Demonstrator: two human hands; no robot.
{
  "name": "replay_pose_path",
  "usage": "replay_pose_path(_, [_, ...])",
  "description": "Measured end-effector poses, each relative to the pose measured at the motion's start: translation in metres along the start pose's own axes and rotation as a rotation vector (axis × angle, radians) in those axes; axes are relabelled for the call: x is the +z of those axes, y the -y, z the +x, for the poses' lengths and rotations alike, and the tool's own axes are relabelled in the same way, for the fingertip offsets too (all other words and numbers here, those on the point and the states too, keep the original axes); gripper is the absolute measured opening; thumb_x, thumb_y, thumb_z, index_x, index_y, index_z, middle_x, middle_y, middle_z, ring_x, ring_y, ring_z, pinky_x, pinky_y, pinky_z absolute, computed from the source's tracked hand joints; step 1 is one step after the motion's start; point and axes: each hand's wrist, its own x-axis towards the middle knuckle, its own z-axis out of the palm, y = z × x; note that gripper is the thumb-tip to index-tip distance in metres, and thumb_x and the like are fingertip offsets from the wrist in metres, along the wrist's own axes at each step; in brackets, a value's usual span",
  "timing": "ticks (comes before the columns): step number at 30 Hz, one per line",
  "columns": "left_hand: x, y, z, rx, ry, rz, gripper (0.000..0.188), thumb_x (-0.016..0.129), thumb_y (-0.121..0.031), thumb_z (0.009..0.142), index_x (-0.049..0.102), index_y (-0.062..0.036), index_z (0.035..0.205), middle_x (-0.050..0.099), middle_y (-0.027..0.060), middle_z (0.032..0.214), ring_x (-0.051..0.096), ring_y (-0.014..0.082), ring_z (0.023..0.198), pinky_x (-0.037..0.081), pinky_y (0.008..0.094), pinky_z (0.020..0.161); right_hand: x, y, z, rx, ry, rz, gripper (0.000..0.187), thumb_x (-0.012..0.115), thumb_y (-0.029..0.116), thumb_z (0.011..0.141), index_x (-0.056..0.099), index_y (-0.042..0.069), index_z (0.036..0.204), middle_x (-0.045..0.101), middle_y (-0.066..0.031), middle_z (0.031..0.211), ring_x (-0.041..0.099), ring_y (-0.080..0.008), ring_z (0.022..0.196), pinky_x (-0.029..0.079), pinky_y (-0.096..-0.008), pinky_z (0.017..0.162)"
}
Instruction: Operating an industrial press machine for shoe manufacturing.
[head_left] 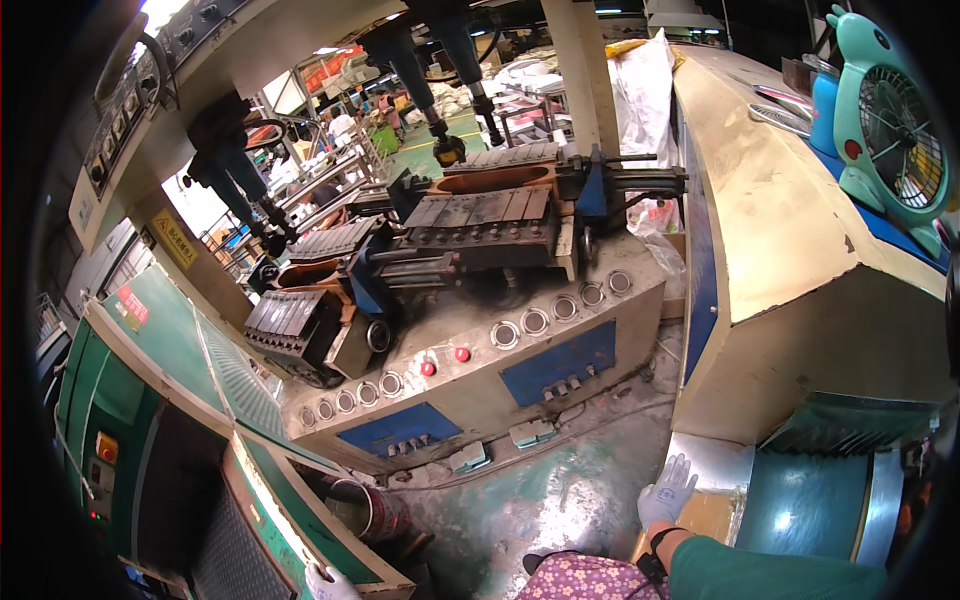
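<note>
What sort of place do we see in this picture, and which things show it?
It looks like a factory floor, probably a production workshop. The signs are the two-station machine with red push buttons and the conveyor belt leading under a beige metal housing.

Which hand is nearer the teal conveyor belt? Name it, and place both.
Right. The gloved right hand is a little to the left of the teal conveyor belt; the gloved left hand is much farther left, by a green machine panel.

A head-worn fisheye looks forward and steeply down.
</note>
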Motion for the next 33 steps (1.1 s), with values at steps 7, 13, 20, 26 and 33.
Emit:
replay_pose_path(7, [-0.011, -0.011, -0.001, -0.015, -0.020, 0.017, 0.029, 0.066, -0.022, 0.088, 0.076, 0.0008, 0.102, 0.076, 0.0221, 0.094, 0.072, 0.0408, 0.080, 0.059, 0.0469, 0.074, -0.005, 0.002, -0.003, -0.007, 0.002, 0.012, 0.082, 0.052, 0.035, 0.092, 0.027, 0.004, 0.163, 0.020, -0.0116, 0.173, 0.015, -0.0296, 0.160, 0.006, -0.0559, 0.128])
replay_pose_path(13, [-0.008, -0.008, -0.002, 0.052, -0.024, 0.032, 0.028, 0.066, -0.022, 0.089, 0.076, 0.0010, 0.101, 0.076, 0.0217, 0.094, 0.072, 0.0405, 0.081, 0.059, 0.0466, 0.074, -0.011, 0.003, -0.005, 0.010, -0.028, 0.026, 0.079, 0.052, 0.036, 0.093, 0.031, 0.005, 0.162, 0.022, -0.0104, 0.172, 0.015, -0.0294, 0.160, 0.007, -0.0568, 0.128])
replay_pose_path(20, [-0.008, -0.003, -0.003, 0.009, -0.003, 0.026, 0.029, 0.066, -0.023, 0.090, 0.076, 0.0014, 0.102, 0.076, 0.0220, 0.095, 0.072, 0.0406, 0.084, 0.059, 0.0464, 0.077, -0.007, 0.004, -0.005, -0.013, -0.037, 0.008, 0.079, 0.051, 0.034, 0.093, 0.030, 0.004, 0.163, 0.021, -0.0110, 0.173, 0.015, -0.0302, 0.160, 0.006, -0.0566, 0.128])
replay_pose_path(26, [-0.010, -0.004, -0.002, 0.017, 0.001, 0.010, 0.030, 0.065, -0.023, 0.090, 0.075, 0.0022, 0.104, 0.075, 0.0233, 0.099, 0.072, 0.0414, 0.087, 0.059, 0.0468, 0.081, -0.008, 0.002, -0.004, -0.017, -0.046, 0.118, 0.078, 0.053, 0.032, 0.091, 0.033, 0.002, 0.160, 0.022, -0.0138, 0.172, 0.016, -0.0316, 0.159, 0.007, -0.0564, 0.128])
replay_pose_path(33, [-0.001, -0.003, -0.002, -0.006, 0.024, -0.030, 0.032, 0.064, -0.024, 0.091, 0.074, 0.0019, 0.106, 0.075, 0.0234, 0.101, 0.071, 0.0414, 0.089, 0.058, 0.0472, 0.083, -0.009, 0.000, -0.004, -0.006, -0.078, 0.142, 0.079, 0.056, 0.030, 0.089, 0.035, 0.001, 0.159, 0.024, -0.0145, 0.171, 0.018, -0.0321, 0.159, 0.007, -0.0571, 0.128])
